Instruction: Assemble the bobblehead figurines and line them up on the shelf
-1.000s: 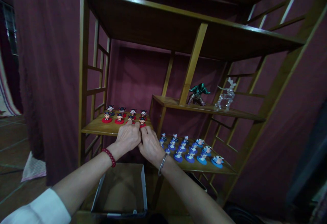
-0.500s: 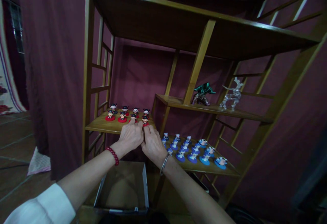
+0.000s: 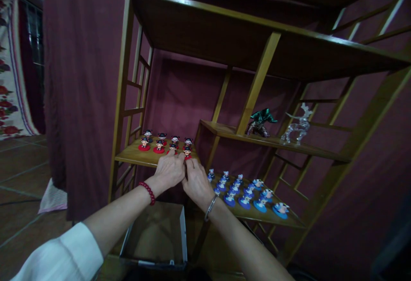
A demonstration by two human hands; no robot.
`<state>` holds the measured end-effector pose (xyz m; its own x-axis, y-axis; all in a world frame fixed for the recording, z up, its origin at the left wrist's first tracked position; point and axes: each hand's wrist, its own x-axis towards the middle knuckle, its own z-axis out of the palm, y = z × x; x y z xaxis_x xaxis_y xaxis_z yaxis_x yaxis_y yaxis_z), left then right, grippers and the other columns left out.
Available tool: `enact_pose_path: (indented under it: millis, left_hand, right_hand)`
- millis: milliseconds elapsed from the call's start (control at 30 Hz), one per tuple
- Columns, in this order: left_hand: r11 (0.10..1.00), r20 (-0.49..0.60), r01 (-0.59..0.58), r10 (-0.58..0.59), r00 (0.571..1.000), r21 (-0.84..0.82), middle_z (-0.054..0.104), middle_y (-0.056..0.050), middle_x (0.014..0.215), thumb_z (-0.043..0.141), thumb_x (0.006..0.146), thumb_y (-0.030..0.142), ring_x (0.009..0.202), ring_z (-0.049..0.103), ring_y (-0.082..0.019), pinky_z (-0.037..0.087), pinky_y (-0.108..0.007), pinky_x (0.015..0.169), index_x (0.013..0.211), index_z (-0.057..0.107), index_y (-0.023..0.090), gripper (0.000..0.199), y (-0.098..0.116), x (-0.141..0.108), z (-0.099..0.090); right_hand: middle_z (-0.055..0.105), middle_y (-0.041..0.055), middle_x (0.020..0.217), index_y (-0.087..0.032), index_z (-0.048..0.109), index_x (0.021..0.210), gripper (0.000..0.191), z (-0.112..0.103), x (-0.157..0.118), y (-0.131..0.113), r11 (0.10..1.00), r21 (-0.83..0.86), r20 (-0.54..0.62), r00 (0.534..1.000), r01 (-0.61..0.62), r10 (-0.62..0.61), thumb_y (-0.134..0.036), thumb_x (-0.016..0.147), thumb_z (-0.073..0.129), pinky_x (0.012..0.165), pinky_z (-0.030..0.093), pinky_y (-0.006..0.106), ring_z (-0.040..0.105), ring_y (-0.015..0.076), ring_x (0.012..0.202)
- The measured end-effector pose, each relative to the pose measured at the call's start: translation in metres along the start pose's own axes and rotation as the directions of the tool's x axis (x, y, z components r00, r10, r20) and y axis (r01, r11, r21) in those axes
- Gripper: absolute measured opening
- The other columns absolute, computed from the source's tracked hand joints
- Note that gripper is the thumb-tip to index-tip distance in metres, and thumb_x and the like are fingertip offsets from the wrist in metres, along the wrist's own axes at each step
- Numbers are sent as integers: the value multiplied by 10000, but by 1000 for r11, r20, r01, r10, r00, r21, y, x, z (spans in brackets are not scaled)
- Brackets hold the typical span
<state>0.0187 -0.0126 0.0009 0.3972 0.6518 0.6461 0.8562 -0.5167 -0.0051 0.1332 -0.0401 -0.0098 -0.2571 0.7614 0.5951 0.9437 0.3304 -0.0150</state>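
Observation:
Small red-based figurines stand in two rows on the left wooden shelf. My left hand, a red bead bracelet at its wrist, reaches to the front row, one fingertip in front of a figurine. Beside it, my right hand, wearing a silver bangle, has its bent fingers at the base of the front right figurine. The fingers of both hands are closed together at that base, which they partly cover. The figurine stands upright at the shelf's front edge.
Several blue- and purple-based figurines stand in rows on the lower right shelf. Above them are a green, dark sculpture and a clear deer figure. An open cardboard box lies below my hands. A dark curtain hangs at left.
The view has shifted, so the shelves appear slightly further right and lower. Both hands stay at the front right figurine, with barely any change in their fingers.

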Motion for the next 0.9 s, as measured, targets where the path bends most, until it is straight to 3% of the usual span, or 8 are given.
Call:
enact_pose_path:
  millis: [333, 600, 733, 900]
  left_hand:
    - [997, -11, 2, -3, 1000, -74, 590, -32, 675, 401, 751, 136, 780, 506, -185, 399, -287, 730, 771, 490, 182, 102, -1, -3, -6]
    - [965, -134, -17, -19, 991, -261, 567, -50, 769, 391, 740, 87, 825, 477, -194, 411, -325, 740, 822, 505, 173, 165, -17, -28, -3]
    - [944, -182, -39, -22, 983, -327, 557, -46, 777, 367, 747, 55, 829, 476, -185, 418, -323, 748, 818, 504, 172, 194, -34, -36, -6]
    - [963, -230, -21, -42, 972, -269, 541, -47, 742, 369, 744, 52, 791, 464, -187, 425, -336, 740, 776, 500, 167, 177, -59, -38, -7]
  right_hand:
    - [523, 92, 928, -134, 484, 951, 188, -1, 0, 0, 1000, 12, -12, 1000, -5, 5, -135, 764, 467, 853, 396, 333, 501, 206, 898]
    - [530, 111, 969, -151, 470, 986, 219, 5, -1, 6, 995, 84, -91, 995, 52, -45, -270, 803, 483, 825, 437, 384, 526, 221, 908]
    - [537, 101, 1006, -172, 466, 1029, 216, -6, -1, 5, 981, 150, -155, 983, 125, -102, -248, 829, 445, 844, 445, 360, 523, 208, 961]
    - [576, 76, 1020, -180, 526, 992, 190, -34, 22, -1, 975, 73, -201, 961, 208, -190, -200, 850, 403, 900, 403, 326, 492, 186, 1019]
